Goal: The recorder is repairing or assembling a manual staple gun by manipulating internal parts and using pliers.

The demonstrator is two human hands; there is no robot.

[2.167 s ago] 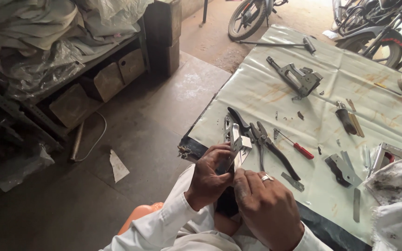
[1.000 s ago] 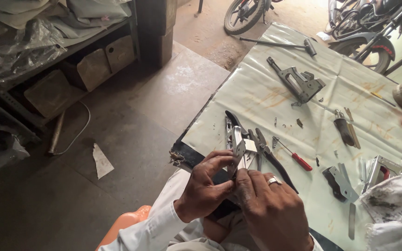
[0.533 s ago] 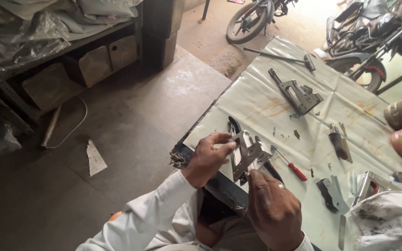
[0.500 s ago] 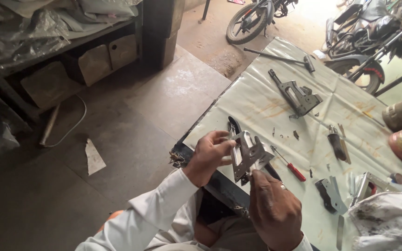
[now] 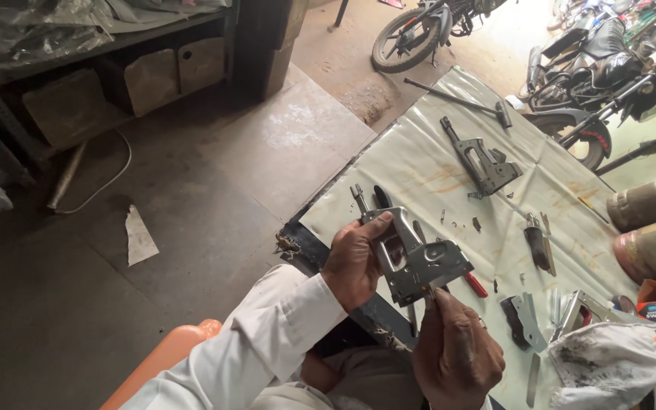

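While the left hand (image 5: 354, 262) grips the grey staple gun (image 5: 417, 258) above the tabletop (image 5: 427, 163), its long axis slants toward the right hand (image 5: 455, 355), fingertips pinched just beneath its lower end.

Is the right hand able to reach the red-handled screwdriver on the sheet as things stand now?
Probably yes. The screwdriver lies in the open just beyond the right hand, with nothing between them. But the hand's fingers are busy at the underside of the stapler, so they must let go first.
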